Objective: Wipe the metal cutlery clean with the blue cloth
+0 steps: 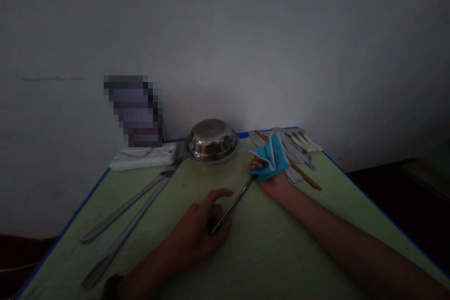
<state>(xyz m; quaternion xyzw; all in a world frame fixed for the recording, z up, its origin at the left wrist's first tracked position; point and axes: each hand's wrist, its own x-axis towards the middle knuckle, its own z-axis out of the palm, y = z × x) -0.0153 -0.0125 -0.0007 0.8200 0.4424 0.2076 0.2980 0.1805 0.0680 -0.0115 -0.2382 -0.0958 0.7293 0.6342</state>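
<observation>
My left hand [202, 227] is curled around the lower end of a slim metal utensil [232, 206], its index finger lifted away from it. The utensil slants up to the right, and its far end goes into a blue cloth [277, 157]. My right hand [269, 180] grips this cloth, mostly covered by it, with a few fingertips showing. What shape the utensil's covered end has is hidden. Just beyond the cloth lie several metal utensils [297, 152] and brown chopsticks [305, 178]. A shiny metal bowl [211, 143] stands upside down at the table's back.
Two long-handled metal utensils [128, 225] lie along the left of the green table [267, 253]. A white box [144, 157] sits at the back left, with a pixelated upright object [137, 112] behind it. The wall [225, 47] rises behind the table's blue edge.
</observation>
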